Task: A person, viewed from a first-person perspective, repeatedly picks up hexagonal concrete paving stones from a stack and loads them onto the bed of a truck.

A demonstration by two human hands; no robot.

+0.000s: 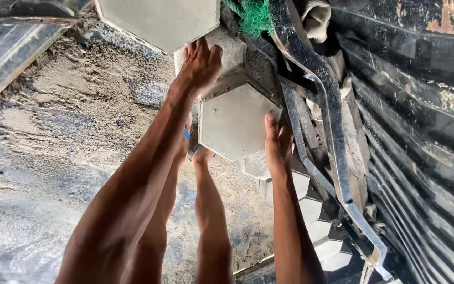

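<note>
Head view: sandy, damp ground across the left half, streaked grey and tan; dark corrugated metal wall down the right, rusted in patches. A bent steel bar running from top centre to bottom right, with a tuft of green netting at its upper end.

Four bare limbs in view, all reaching away from the camera: two arms and, between them, two legs, one foot on a blue sandal.

Left hand laid flat, fingers spread, against the pale block just above the hexagonal paver; grip wide, closed on nothing. Right hand pressed against the right edge of that same paver, thumb on its face, other fingers hidden behind; grip holding the paver's side.

Pavers counted: one between the hands, one more at top left, and a stacked row of about five on edge below the right wrist. Paver in hand tilted, face toward the camera, just beside the steel bar.
</note>
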